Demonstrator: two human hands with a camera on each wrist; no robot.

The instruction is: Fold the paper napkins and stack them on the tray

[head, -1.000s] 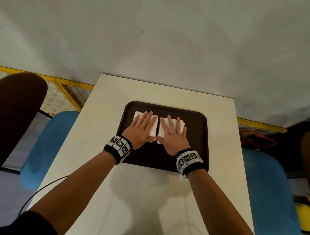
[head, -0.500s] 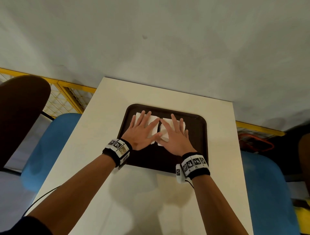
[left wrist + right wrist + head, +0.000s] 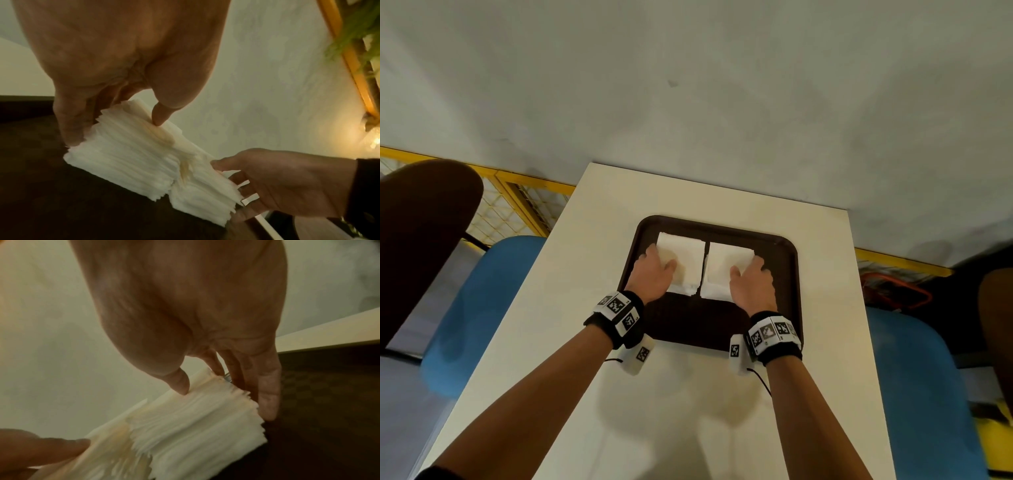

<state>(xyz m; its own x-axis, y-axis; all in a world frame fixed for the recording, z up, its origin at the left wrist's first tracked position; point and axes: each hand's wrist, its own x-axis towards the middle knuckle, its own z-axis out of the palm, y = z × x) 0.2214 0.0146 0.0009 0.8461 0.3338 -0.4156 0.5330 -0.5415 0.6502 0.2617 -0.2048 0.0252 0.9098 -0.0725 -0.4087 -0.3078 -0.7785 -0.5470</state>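
Blue chairs [image 3: 479, 308] flank table [image 3: 592, 274]; hands grip both napkin stacks.

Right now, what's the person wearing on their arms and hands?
Both forearms are bare. Each wrist carries a black band with white blocks printed with black square fiducial markers, plus a white camera module underneath with a thin black cable. A dark sleeve edge shows on the left upper arm. A ring on the right hand.

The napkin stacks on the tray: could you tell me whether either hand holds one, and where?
Left hand grips left stack, right hand right stack, at outer edges.
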